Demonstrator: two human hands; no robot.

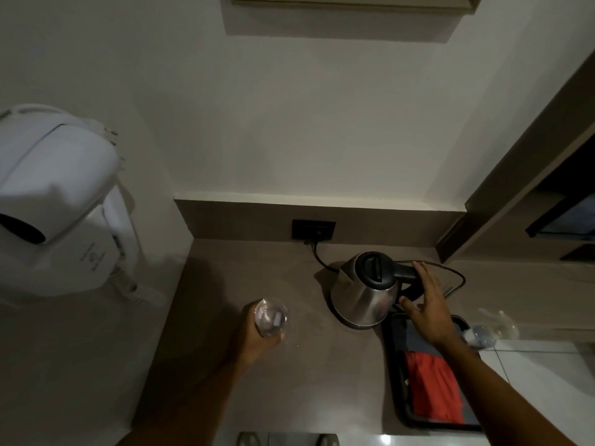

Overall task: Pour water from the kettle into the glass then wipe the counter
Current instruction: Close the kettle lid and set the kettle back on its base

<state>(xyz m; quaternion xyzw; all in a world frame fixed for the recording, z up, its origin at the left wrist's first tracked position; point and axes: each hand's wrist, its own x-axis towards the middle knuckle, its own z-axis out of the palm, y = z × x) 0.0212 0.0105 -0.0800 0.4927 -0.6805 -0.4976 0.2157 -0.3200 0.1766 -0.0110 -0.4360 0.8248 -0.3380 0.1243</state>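
A steel kettle [363, 292] with a black lid and handle stands on its base on the brown counter [225, 284]. Its black cord runs to a wall socket behind it. My right hand [426, 305] is spread open around the kettle's handle, fingers apart and just touching it, not closed. My left hand [260, 336] is shut on a clear glass [271, 318], holding it from below to the left of the kettle, mouth facing up toward me. I cannot tell whether the glass rests on the counter.
A black tray [394, 355] with red and blue cloth lies at the right, under my right forearm. A plastic bottle [479, 337] sits at the counter's right edge. A white wall-mounted hair dryer [54, 201] juts out at the left. The socket [314, 230] is on the backsplash.
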